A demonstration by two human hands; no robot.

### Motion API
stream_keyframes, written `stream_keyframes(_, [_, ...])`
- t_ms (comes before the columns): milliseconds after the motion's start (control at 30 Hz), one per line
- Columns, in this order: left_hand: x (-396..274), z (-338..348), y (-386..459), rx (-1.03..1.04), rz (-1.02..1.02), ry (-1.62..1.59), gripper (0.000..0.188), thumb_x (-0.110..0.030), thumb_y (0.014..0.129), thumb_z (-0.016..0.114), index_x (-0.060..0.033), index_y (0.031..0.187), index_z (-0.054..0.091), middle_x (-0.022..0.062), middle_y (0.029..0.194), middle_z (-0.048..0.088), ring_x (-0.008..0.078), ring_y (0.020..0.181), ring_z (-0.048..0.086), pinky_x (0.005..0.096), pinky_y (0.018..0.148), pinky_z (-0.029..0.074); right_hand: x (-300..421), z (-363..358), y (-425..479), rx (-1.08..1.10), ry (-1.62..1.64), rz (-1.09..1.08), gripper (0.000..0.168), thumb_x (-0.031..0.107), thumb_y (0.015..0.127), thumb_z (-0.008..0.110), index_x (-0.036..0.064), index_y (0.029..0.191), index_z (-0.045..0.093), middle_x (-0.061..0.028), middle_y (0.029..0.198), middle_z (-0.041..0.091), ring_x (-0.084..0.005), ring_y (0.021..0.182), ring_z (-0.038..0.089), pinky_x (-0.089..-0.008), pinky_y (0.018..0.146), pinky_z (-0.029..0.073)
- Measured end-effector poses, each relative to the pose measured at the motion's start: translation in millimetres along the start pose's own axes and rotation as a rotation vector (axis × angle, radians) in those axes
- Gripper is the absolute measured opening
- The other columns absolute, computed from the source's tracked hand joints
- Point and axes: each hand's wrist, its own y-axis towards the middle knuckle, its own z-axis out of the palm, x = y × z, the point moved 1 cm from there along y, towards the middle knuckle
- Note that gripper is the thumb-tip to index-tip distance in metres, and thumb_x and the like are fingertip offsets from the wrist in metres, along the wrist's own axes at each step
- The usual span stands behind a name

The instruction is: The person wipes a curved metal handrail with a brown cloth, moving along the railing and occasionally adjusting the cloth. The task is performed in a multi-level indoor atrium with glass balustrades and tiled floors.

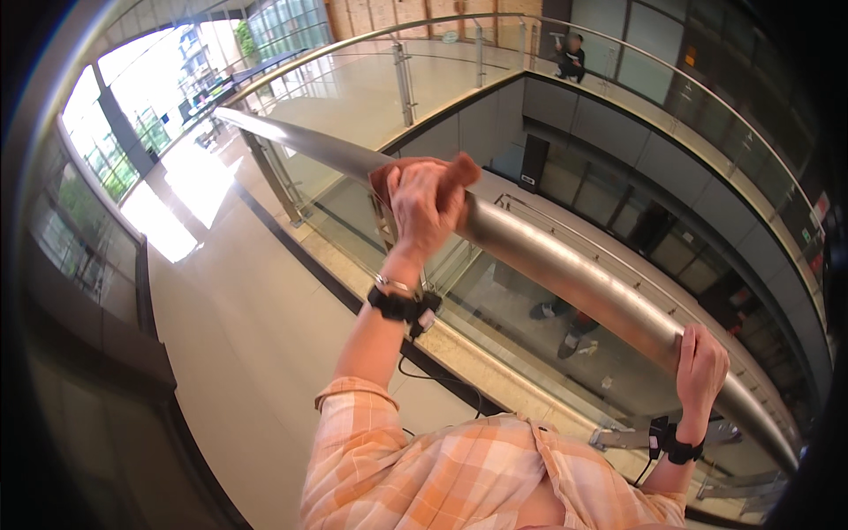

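Observation:
A thick brushed-metal handrail (563,260) runs diagonally across the view in front of my body. My left hand (424,202) presses a reddish-brown cloth (466,169) onto the top of the rail. Part of the cloth sticks out past the thumb side, and its underside is hidden. Farther along to the right, my right hand (705,368) is wrapped around the same handrail, with no cloth visible in it. Black straps with small devices sit on both wrists, and a thin cable hangs from the left one (401,306).
Glass panels (344,215) on metal posts (271,175) stand below the rail, with a drop to a lower floor beyond. A tiled walkway (245,344) lies on my left. Across the opening, a person (571,58) crouches behind the curved railing (636,50).

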Motion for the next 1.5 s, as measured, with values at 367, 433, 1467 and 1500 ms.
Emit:
stream_keyframes(367, [-29, 11, -156, 0.312, -0.688, -0.475, 0.047, -0.020, 0.098, 0.058, -0.0006, 0.139, 0.046, 0.0137, 0.094, 0.072, 0.0274, 0.088, 0.069, 0.0364, 0.083, 0.052, 3, -2, 2, -0.031, 0.039, -0.001, 0.024, 0.023, 0.096, 0.057, 0.003, 0.088, 0.066, -0.0146, 0.080, 0.068, -0.0357, 0.076, 0.064, -0.0425, 0.070, 0.048])
stream_keyframes(433, [-7, 33, -160, 0.500, -0.580, -0.323, 0.066, -0.020, 0.097, 0.060, -0.0067, 0.153, 0.027, 0.0133, 0.098, 0.071, 0.0264, 0.092, 0.069, 0.0367, 0.084, 0.052, 3, -1, 1, -0.049, 0.030, -0.015, 0.024, 0.024, 0.096, 0.058, 0.003, 0.088, 0.067, -0.0141, 0.080, 0.068, -0.0352, 0.076, 0.064, -0.0422, 0.070, 0.049])
stream_keyframes(1467, [-27, -6, -62, -0.237, -0.249, -0.187, 0.035, -0.019, 0.093, 0.062, -0.0073, 0.126, 0.064, 0.0119, 0.127, 0.058, 0.0332, 0.122, 0.048, 0.0473, 0.107, 0.034, -1, 4, 1, -0.002, -0.014, -0.037, 0.032, 0.026, 0.102, 0.049, 0.001, 0.095, 0.067, -0.0175, 0.087, 0.068, -0.0389, 0.079, 0.064, -0.0431, 0.071, 0.049])
stream_keyframes(1500, [-46, -3, -52, -0.172, -0.065, -0.097, 0.034, -0.015, 0.089, 0.066, -0.0065, 0.122, 0.067, 0.0131, 0.130, 0.058, 0.0350, 0.122, 0.049, 0.0457, 0.111, 0.031, -5, 3, -1, -0.013, -0.027, -0.032, 0.032, 0.026, 0.102, 0.048, 0.001, 0.094, 0.067, -0.0175, 0.087, 0.068, -0.0389, 0.079, 0.064, -0.0432, 0.071, 0.049])
